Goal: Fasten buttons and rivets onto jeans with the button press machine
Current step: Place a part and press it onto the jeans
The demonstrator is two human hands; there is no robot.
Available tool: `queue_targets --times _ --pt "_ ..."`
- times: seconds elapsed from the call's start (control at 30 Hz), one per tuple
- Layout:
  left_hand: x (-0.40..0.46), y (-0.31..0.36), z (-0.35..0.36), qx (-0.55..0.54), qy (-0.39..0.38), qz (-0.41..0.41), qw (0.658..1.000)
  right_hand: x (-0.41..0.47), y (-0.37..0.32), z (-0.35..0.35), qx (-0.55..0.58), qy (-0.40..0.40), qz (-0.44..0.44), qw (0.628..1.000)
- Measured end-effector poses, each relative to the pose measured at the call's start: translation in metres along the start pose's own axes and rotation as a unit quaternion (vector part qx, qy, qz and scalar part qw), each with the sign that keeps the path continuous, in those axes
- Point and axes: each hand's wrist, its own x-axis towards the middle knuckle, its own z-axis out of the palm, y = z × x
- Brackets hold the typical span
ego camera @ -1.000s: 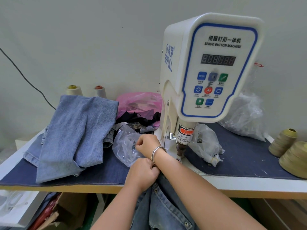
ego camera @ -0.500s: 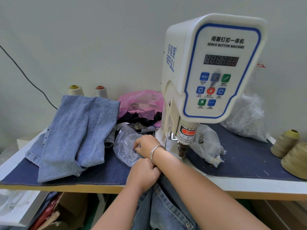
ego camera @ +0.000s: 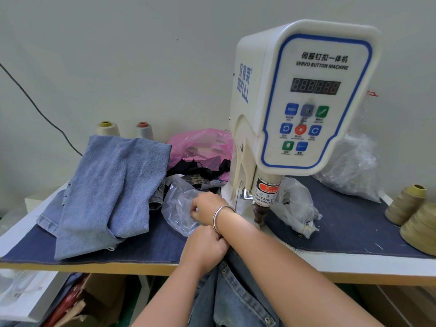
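Note:
The white servo button machine [ego camera: 304,95] stands on the table, its press head [ego camera: 259,212] hanging just right of my wrists. Dark blue jeans [ego camera: 233,296] hang over the table's front edge. My left hand [ego camera: 204,247] grips their top edge in a fist at that edge. My right hand [ego camera: 205,207], with a silver bangle on the wrist, crosses above my left hand and reaches into a clear plastic bag [ego camera: 179,206]. Its fingers are curled in the bag's plastic; what they pinch is hidden.
A pile of light blue jeans [ego camera: 111,192] lies at the left on the dark denim table cover [ego camera: 342,227]. A pink bag [ego camera: 200,145] and two thread cones [ego camera: 106,128] sit behind; more clear bags [ego camera: 297,206] and tan thread cones [ego camera: 408,204] are at the right.
My right hand's fingers have shifted slightly inside the clear bag. My left hand keeps its grip on the jeans in the same place.

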Motion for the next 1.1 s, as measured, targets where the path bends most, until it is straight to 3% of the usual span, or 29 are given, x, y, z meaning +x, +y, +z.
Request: queue_targets --times 0.5,0.77,1.1 --pt "0.000 -0.003 0.002 -0.071 0.001 -0.060 0.996 0.004 -0.001 -0.001 0.022 0.030 0.077 0.996" --pt "0.000 -0.001 0.001 -0.022 -0.001 -0.041 0.999 -0.001 0.000 -0.001 0.025 0.019 0.023 0.999" --pt "0.002 -0.002 0.000 -0.021 -0.009 -0.042 0.999 0.005 0.001 0.003 0.047 0.018 0.038 0.998"
